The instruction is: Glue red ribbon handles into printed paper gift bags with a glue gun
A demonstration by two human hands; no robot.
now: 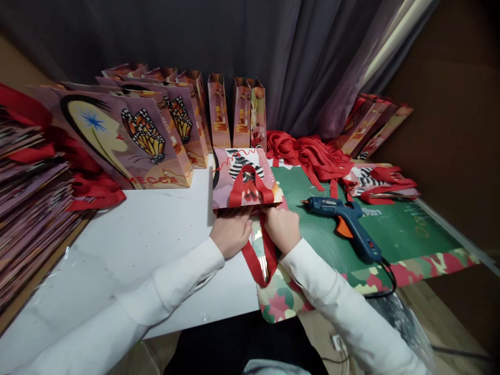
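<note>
Left hand (231, 233): curled, pressing the near edge of the flat paper bag (244, 178).
Right hand (282, 227): closed, pinching the red ribbon handle (258, 263) at that edge.
Bag: directly ahead of both hands, equally near.
Glue gun (344, 221): right, on the green mat (406, 229).

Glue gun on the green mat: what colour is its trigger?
Orange, on a dark blue glue gun; seen in the head view.

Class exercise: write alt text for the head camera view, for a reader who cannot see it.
Both hands, left hand and right hand, press the near edge of a flat paper gift bag with a red ribbon handle. A blue glue gun lies to the right on a green mat.
</note>
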